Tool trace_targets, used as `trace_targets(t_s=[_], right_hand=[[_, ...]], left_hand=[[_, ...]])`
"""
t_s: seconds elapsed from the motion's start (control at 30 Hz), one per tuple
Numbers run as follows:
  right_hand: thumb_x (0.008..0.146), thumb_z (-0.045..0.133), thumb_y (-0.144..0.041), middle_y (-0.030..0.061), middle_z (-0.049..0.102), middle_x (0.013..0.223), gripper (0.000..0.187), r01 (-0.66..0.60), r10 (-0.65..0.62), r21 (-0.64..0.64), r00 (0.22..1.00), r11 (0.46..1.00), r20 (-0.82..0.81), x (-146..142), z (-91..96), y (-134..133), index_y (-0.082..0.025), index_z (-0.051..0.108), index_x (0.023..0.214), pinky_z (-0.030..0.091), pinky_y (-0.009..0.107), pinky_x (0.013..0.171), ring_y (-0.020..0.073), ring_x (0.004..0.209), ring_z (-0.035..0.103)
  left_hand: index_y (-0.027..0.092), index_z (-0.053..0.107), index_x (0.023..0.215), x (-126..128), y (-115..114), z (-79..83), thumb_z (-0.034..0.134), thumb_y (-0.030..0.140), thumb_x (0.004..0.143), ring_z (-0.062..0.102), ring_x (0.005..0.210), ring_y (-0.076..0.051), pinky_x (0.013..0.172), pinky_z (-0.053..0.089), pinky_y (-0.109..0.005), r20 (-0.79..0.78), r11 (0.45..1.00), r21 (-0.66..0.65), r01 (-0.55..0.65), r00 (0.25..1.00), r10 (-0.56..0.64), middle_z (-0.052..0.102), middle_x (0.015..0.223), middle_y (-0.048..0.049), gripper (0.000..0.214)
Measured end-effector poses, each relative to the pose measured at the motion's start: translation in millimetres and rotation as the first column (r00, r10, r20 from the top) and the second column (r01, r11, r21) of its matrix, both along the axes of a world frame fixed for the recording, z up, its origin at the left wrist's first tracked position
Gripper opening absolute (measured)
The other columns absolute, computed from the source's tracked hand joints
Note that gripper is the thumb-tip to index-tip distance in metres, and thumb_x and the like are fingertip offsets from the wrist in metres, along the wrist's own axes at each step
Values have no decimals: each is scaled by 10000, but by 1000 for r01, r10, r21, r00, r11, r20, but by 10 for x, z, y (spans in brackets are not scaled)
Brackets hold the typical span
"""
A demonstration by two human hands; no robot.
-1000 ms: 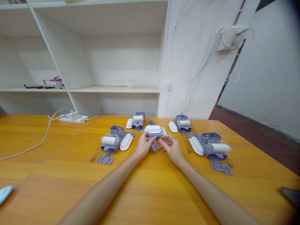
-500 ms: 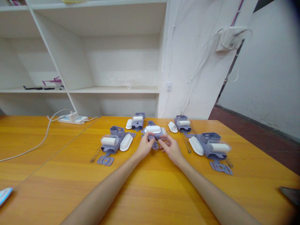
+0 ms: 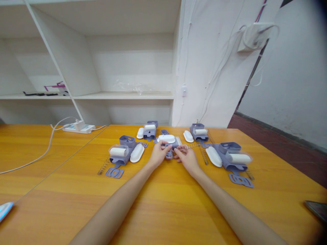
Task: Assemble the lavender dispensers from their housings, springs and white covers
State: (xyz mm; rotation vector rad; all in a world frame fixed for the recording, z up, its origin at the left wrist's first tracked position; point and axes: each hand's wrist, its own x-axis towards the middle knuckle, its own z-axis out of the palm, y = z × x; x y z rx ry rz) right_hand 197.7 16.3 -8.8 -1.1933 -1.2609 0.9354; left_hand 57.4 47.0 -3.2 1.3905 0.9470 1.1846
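My left hand [image 3: 158,154] is closed, thumb and fingertips at a flat purple-grey slotted piece [image 3: 169,153]. Close beside it on the right, my right hand [image 3: 187,159] has its thumb and index fingertip pinched together; what lies between them is too small to make out. A thin coil spring [image 3: 193,145] extends rightward from behind the right fingers. Just beyond both hands lies a white oval lid [image 3: 166,139] on a purple-grey housing [image 3: 176,143], partly hidden by my fingers.
Similar sets surround my hands: a left housing [image 3: 120,160] with a white roll [image 3: 118,151], a right housing [image 3: 233,165], and two farther back. Loose white lids [image 3: 137,153] and springs [image 3: 203,156] lie between. A power strip [image 3: 79,127] sits back left, a dark flat device [image 3: 316,209] at right.
My hands stay close together, with small finger shifts. The slotted piece now shows more upright by my left thumb, and the spring beyond my right hand shows more clearly. The view has tilted slightly.
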Motion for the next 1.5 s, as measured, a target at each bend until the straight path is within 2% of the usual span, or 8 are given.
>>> trace_targets(t_s=[0.13, 0.27, 0.47, 0.63, 0.77, 0.97, 1.27, 1.5], right_hand=[[716, 624, -377, 63, 671, 812, 270, -21, 21, -2, 1000, 1000, 17, 3, -10, 8, -167, 516, 847, 517, 224, 419, 159, 571, 649], [713, 631, -385, 67, 668, 832, 287, -9, 9, -3, 1000, 1000, 11, 9, -23, 18, -170, 511, 860, 522, 234, 423, 163, 567, 650], [706, 639, -413, 58, 651, 782, 326, -2, 1, 17, 1000, 1000, 20, 5, -10, -8, -160, 522, 875, 516, 240, 418, 167, 543, 645], [700, 644, -422, 43, 653, 781, 353, -34, 34, 31, 999, 999, -2, 4, 25, -46, -168, 517, 909, 500, 226, 413, 156, 541, 638], [684, 664, -405, 37, 660, 783, 359, -59, 59, 10, 998, 998, -36, 7, 26, -46, -173, 505, 908, 491, 218, 414, 147, 532, 634], [677, 670, -384, 53, 675, 839, 351, -62, 62, 5, 995, 998, -81, 12, -12, -3, -182, 492, 903, 491, 224, 418, 156, 546, 644], [672, 666, -383, 72, 647, 897, 361, -29, 32, 55, 998, 998, -55, 11, 33, -46, -166, 556, 939, 484, 226, 403, 167, 595, 636], [663, 678, -372, 89, 654, 928, 379, -32, 34, 76, 999, 997, -28, 15, 23, -43, -159, 562, 955, 493, 238, 417, 183, 623, 641]], left_hand=[[119, 530, 1023, -17, -23, -31, 585, 350, 757, 492, 422, -80, 394, 396, -177, -36, 997, 38, 67, 997, -66, 570, 574, 15, 357], [149, 436, 1125, -16, -51, -81, 570, 191, 744, 521, 493, -67, 435, 388, -145, 40, 993, 48, 104, 994, -106, 597, 683, 9, 406], [172, 429, 942, -32, -16, -154, 543, 315, 787, 424, 362, -47, 364, 331, -137, -41, 995, 100, -17, 999, 21, 536, 549, 62, 240], [150, 501, 916, -48, -50, -102, 548, 415, 780, 481, 376, -76, 346, 350, -149, -109, 989, 126, -78, 990, 92, 562, 540, 27, 302], [134, 539, 978, -41, -87, -63, 545, 415, 781, 531, 421, -99, 357, 376, -161, -115, 991, 117, -57, 991, 71, 592, 571, 2, 343], [126, 543, 1107, -15, -122, 5, 534, 285, 783, 574, 530, -110, 406, 402, -157, -75, 994, 110, 23, 997, -15, 632, 661, -17, 361], [100, 501, 1178, 5, -132, 30, 507, 262, 802, 617, 553, -134, 414, 420, -178, -86, 999, 42, -21, 996, 25, 672, 765, -63, 410], [133, 507, 1180, -9, -118, -13, 507, 252, 802, 646, 599, -149, 455, 457, -183, -88, 997, 71, -11, 996, 18, 687, 764, -55, 397]])
